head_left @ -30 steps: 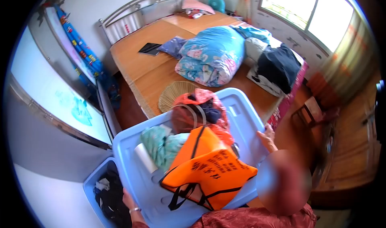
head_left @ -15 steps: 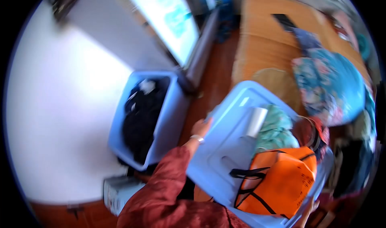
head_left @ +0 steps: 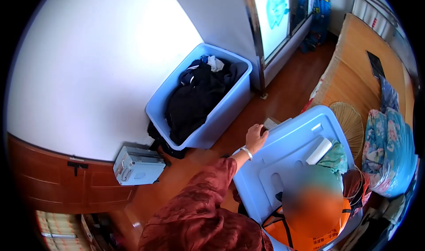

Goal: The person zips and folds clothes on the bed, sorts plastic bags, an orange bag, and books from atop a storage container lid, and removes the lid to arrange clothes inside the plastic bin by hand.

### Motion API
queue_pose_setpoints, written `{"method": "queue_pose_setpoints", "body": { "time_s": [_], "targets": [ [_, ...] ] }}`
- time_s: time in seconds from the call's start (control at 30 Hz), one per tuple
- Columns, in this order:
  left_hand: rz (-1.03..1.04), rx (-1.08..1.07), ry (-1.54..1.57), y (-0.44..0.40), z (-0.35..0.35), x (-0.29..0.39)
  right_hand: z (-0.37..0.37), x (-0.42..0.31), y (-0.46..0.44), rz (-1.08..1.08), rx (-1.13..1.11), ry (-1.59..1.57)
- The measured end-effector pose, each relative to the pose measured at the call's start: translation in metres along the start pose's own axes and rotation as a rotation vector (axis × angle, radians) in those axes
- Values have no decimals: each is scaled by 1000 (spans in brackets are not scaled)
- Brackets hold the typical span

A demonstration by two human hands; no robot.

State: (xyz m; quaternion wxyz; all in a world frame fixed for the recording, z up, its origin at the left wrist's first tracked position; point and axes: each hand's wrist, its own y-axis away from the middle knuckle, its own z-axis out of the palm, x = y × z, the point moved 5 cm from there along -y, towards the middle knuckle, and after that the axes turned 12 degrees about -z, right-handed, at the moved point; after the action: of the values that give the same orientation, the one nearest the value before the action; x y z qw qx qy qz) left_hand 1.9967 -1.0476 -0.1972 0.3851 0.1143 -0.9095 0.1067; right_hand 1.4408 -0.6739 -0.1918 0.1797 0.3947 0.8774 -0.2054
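Observation:
My left hand (head_left: 256,138), with a bracelet at the wrist, has its fingers wrapped over the near-left edge of a blue plastic bin lid (head_left: 261,167). Lying on the lid are an orange bag (head_left: 283,231) with black straps, a green cloth (head_left: 335,157), a white object (head_left: 318,151) and a dark red bundle (head_left: 354,183). A blurred patch hides part of the orange bag and the cloth. To the left of the lid stands a blue storage bin (head_left: 234,109) holding dark clothes (head_left: 195,98). My right hand is out of view.
A silver case (head_left: 139,167) stands on the floor by the wooden door (head_left: 57,175). On the right, a bed (head_left: 349,65) carries a tablet-like dark object (head_left: 375,65), a woven fan (head_left: 347,122) and floral bedding (head_left: 385,149). A glass-panelled partition (head_left: 274,29) rises behind the bin.
The view has swung left, so the bin and lid appear farther right. My left hand still grips the lid; my right hand, earlier at its lower right edge, has left view.

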Motion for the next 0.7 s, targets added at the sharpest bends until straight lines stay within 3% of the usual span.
{"method": "queue_pose_setpoints", "body": {
  "time_s": [0.07,0.17,0.23,0.3,0.37,0.43,0.5,0.57,0.63,0.7],
  "targets": [
    [-36,65,108,5,-32,-21,16,-41,5,-58,-49,-23],
    [-315,-149,172,20,-68,-91,42,-96,24,-113,-145,-47],
    [-589,-400,421,45,-73,-169,61,-132,41,-133,-222,-47],
    [-622,-576,388,85,-96,-251,78,-167,65,-143,-322,-47],
    [-587,-777,104,120,-143,-308,96,-201,93,-140,-423,-37],
    [-850,-1041,-27,186,-171,-387,113,-234,122,-128,-518,-27],
    [-1243,-1164,218,222,-223,-383,128,-266,148,-119,-614,-16],
    [-1608,-1156,560,230,-265,-356,141,-298,171,-112,-697,-4],
    [-1804,-1119,769,222,-294,-341,151,-328,196,-105,-781,-5],
    [-1870,-1088,868,206,-311,-340,159,-356,219,-97,-855,-11]
  ]
}}
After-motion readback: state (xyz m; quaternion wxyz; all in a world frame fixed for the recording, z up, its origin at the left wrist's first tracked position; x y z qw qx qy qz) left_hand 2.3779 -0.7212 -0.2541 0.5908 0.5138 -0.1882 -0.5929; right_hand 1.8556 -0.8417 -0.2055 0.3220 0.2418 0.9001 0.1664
